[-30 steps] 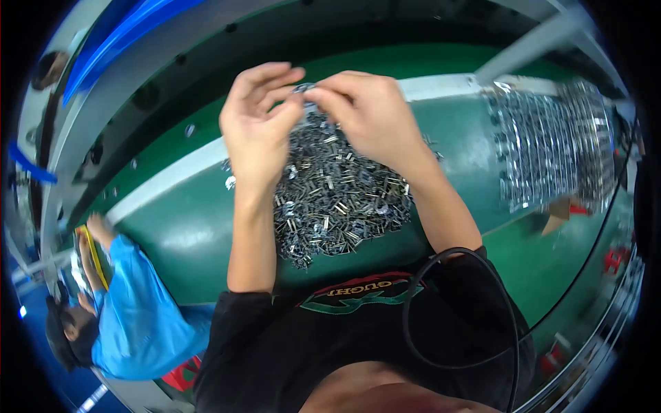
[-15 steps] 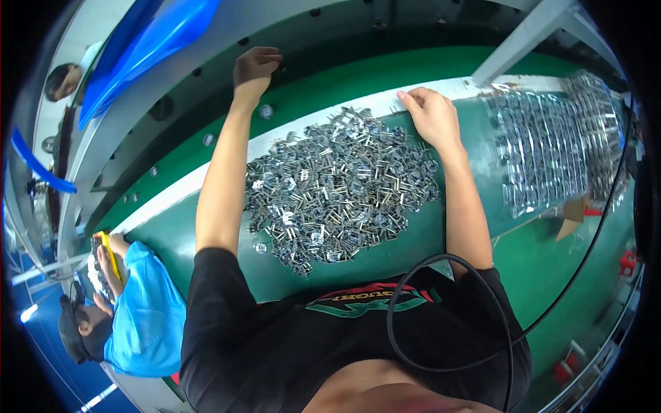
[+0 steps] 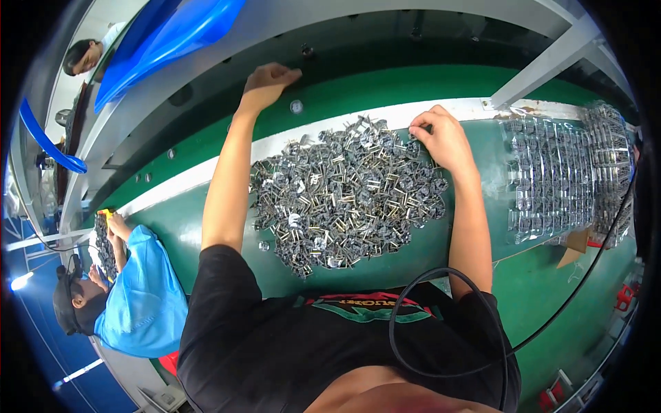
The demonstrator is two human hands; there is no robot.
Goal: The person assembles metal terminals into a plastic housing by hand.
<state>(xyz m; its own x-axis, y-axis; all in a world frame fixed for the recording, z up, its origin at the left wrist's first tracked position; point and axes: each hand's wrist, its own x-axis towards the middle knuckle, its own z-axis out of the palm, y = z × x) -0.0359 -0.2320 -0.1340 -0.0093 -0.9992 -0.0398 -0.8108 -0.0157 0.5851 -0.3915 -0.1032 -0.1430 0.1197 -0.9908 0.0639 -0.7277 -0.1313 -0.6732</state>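
A broad heap of small dark parts with metal pins (image 3: 351,193) lies on the green tabletop (image 3: 172,237) in front of me. My right hand (image 3: 446,141) is at the heap's far right edge, thumb and forefinger pinched around something dark and tiny at the tips. Beyond the white rail (image 3: 317,128), my left hand (image 3: 268,86) hovers over the green strip (image 3: 358,93). Its fingers are curled together, and whatever they hold is hidden. Near that hand, a small round pale piece (image 3: 296,107) rests on the strip.
Clear plastic trays of similar parts (image 3: 551,175) stand to the right. A black cable (image 3: 578,286) loops across my right side. A grey post (image 3: 544,69) rises at far right. At left, a person in blue (image 3: 144,296) works at the same bench; blue bins (image 3: 165,45) hang above.
My right hand has shifted from the white rail to the heap's edge, its thumb and forefinger now pinched. My left hand remains beyond the rail with fingers curled. The whole view has shifted slightly.
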